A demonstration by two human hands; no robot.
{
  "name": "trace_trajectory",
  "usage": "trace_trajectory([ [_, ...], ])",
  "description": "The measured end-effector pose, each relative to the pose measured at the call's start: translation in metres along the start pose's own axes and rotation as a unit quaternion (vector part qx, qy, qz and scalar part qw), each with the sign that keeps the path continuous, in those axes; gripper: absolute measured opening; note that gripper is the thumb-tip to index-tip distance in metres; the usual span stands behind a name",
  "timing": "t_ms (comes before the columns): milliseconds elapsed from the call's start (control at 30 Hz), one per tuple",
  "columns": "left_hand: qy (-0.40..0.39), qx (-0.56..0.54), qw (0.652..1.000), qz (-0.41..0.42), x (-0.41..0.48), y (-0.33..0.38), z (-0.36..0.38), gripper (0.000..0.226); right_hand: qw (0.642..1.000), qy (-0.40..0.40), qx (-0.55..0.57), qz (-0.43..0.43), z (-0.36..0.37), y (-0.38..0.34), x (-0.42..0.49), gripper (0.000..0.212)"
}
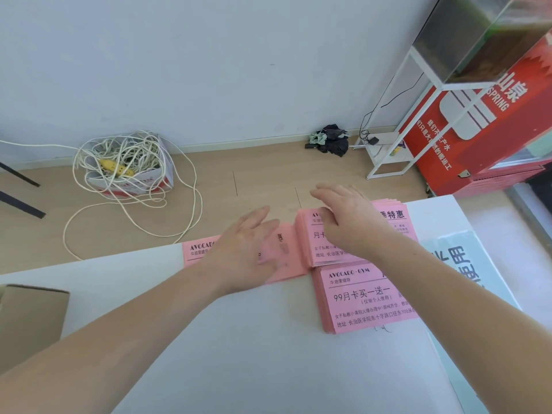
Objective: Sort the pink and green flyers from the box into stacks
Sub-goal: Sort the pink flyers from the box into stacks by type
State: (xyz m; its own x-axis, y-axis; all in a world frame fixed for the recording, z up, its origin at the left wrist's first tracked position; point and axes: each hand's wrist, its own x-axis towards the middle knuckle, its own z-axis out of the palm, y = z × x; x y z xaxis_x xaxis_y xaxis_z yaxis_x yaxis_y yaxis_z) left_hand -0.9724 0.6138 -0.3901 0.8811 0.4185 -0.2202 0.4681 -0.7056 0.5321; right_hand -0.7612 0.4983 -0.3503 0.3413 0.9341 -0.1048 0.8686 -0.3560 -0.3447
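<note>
Both hands are out over the white table (239, 348). The left hand (248, 246) lies flat, fingers straight and close together, on a loose pink flyer (195, 249) at the table's far edge. The right hand (346, 222), fingers spread and relaxed, rests on the far pink stack (398, 225), gripping nothing. A second pink stack (364, 300) sits right against it on the near side. The cardboard box (30, 321) stands at the left edge.
</note>
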Motion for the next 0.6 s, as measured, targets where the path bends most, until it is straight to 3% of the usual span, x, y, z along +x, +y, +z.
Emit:
trace_trajectory([
  [67,-0.02,0.093,0.995,-0.034,-0.02,-0.025,-0.011,0.098,0.997,0.04,0.044,-0.043,0.01,-0.029,-0.005,0.043],
  [100,-0.044,0.124,0.99,-0.051,-0.03,-0.034,-0.012,0.104,0.996,0.022,0.06,-0.055,0.018,-0.047,-0.007,0.044],
  [233,-0.076,0.14,0.986,-0.042,-0.055,-0.055,0.002,0.112,0.981,-0.17,-0.019,-0.086,0.053,-0.1,-0.008,0.077],
  [333,-0.068,0.124,0.989,-0.04,-0.059,-0.061,0.007,0.108,0.967,-0.231,-0.081,-0.069,0.067,-0.106,-0.001,0.099],
  [600,-0.094,0.147,0.985,-0.016,-0.108,-0.056,0.016,0.103,0.979,-0.199,-0.014,-0.039,0.102,-0.11,-0.055,0.1],
])
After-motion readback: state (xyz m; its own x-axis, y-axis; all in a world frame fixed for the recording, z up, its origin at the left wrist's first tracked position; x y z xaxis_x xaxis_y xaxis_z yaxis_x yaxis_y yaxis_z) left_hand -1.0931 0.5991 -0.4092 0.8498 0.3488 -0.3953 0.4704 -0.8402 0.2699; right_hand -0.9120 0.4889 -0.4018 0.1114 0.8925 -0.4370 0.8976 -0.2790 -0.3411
